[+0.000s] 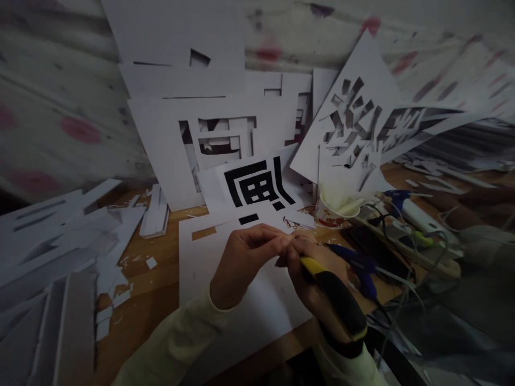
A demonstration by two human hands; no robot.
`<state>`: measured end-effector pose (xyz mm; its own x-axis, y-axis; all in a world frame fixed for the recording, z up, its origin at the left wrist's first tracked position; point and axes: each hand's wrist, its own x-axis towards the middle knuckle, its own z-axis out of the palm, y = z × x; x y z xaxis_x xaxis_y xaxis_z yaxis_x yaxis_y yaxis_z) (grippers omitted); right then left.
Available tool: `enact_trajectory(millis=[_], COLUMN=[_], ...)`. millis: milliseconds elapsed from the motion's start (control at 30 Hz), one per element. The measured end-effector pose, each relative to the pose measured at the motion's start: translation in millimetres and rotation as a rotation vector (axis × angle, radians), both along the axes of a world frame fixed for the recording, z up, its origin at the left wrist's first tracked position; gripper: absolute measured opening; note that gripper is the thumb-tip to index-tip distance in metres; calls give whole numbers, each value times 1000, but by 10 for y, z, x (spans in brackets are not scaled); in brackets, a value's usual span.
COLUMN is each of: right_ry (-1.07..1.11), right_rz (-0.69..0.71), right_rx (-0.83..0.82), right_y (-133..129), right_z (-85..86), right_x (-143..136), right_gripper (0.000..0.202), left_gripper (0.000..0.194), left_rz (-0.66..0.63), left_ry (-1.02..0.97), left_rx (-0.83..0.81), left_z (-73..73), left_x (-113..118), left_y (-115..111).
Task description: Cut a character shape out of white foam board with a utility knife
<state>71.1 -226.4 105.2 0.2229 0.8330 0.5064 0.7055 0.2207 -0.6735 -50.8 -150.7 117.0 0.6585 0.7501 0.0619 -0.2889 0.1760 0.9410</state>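
My right hand (pixel 319 262) is wrapped round a black and yellow utility knife (pixel 344 305). Its handle points back toward my right wrist, and its blade end is hidden by my fingers. My left hand (pixel 247 254) pinches close against the right fingertips; whatever lies between those fingers is too small and hidden to make out. Both hands are above a white board (pixel 257 316) with a rectangular hole cut near its upper left corner. Just beyond stands a printed sheet (pixel 211 187) bearing a black blocky character, leaning on cut-out boards.
Large white boards with cut-outs (pixel 156 145) lean at the back. A paper cup (pixel 336 212) with pale sticks and a blue glue gun (pixel 358 262) with cords are at right. White offcuts (pixel 72 316) pile up at left. Another person's arm (pixel 462 209) is at far right.
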Motion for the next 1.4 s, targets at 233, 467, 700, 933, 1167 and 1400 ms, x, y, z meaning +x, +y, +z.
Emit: enact_trajectory(millis=[233,467,700,933,1167,1400], right_ry=[-154,-206,-161,-211,-221,-193], right_rz=[-21,-6,30,21,19,-56], right_rx=[46,86,94,125,130,34], right_y=[18,22,28,37,23,-1], right_z=[-135,-190,-195,-197,-178,-75], right_x=[43,79,99,106,97,23], right_gripper=[27,28,25,22,19,29], left_gripper=[24,23,24,21,19,16], left_rz=[-66,-105,-107,-112,-137,-73], left_ry=[15,3,14,1,-30,20], left_rx=[-14,-60,-108,-125,-152,-97], left_z=[-72,-92,-103,-101,-92,-96], left_x=[9,14,34,38,30,-16], left_y=[39,58,67,80,87,91])
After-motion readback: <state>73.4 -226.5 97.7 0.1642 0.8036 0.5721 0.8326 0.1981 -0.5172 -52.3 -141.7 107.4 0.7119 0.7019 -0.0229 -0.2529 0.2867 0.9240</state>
